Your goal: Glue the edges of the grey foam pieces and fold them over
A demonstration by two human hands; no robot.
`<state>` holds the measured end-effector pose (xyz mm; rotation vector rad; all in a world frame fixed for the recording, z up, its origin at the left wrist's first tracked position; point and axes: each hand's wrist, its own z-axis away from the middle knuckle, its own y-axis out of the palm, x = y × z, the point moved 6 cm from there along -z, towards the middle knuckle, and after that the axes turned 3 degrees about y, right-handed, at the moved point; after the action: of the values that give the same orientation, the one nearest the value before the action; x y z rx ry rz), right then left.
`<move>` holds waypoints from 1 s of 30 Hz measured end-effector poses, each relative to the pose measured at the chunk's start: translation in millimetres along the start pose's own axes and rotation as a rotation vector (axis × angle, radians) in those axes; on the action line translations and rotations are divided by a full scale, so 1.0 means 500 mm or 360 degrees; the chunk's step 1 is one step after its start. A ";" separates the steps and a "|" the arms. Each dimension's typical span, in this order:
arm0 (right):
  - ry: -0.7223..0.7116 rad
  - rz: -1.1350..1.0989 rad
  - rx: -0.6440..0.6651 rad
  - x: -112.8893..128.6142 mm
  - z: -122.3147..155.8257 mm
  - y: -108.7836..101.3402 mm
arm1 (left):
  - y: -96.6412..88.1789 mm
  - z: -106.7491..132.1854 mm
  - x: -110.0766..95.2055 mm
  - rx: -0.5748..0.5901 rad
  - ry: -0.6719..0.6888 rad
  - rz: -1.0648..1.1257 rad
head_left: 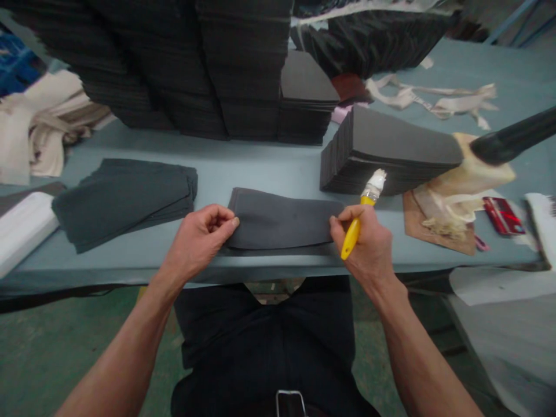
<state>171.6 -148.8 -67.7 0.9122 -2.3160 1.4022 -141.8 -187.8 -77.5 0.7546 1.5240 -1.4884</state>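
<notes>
A dark grey fabric piece (282, 220) lies flat near the table's front edge, on top of another like it. My left hand (197, 240) pinches its left end, fingers closed. My right hand (365, 243) pinches its right end while gripping a yellow-handled brush (360, 223) whose white bristles point up and away.
A loose pile of grey fabric pieces (124, 200) lies at the left. A neat stack of dark foam pieces (386, 153) stands at the right, with tall black stacks (195, 63) behind. A glue-crusted pot with a black handle (473, 168) and a red object (501, 215) sit far right.
</notes>
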 end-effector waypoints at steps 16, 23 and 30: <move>0.0094 0.0384 -0.0052 -0.061 0.069 0.006 | -0.028 0.057 0.042 -0.0178 0.0254 -0.0561; 0.0111 0.0303 0.0026 -0.038 0.091 0.025 | 0.013 0.111 0.057 -0.0007 0.0490 -0.0814; 0.0103 0.0335 0.0041 -0.010 0.100 0.037 | 0.048 0.132 0.060 -0.0096 0.0619 -0.1080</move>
<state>167.2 -184.2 -107.3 0.6344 -2.4073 1.5216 -123.9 -254.6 -110.4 0.5280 2.2643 -1.8321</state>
